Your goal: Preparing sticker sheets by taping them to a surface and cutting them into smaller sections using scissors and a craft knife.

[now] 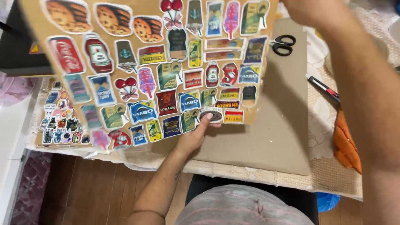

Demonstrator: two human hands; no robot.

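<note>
A person is holding up a tilted brown board (137, 62) covered with colourful cut-out stickers of snacks, drinks and sweets. The left hand (196, 135) is gripping the board's lower edge, thumb pressing on a round sticker (211, 114), fingers hidden behind. The right hand (310, 10) is reaching to the board's top right corner, blurred and cut off by the frame; I cannot tell how it is gripping. Beneath is lying a grey cardboard sheet (279, 125), with black scissors (283, 44) on it. A smaller sticker sheet (60, 125) is lying at left.
</note>
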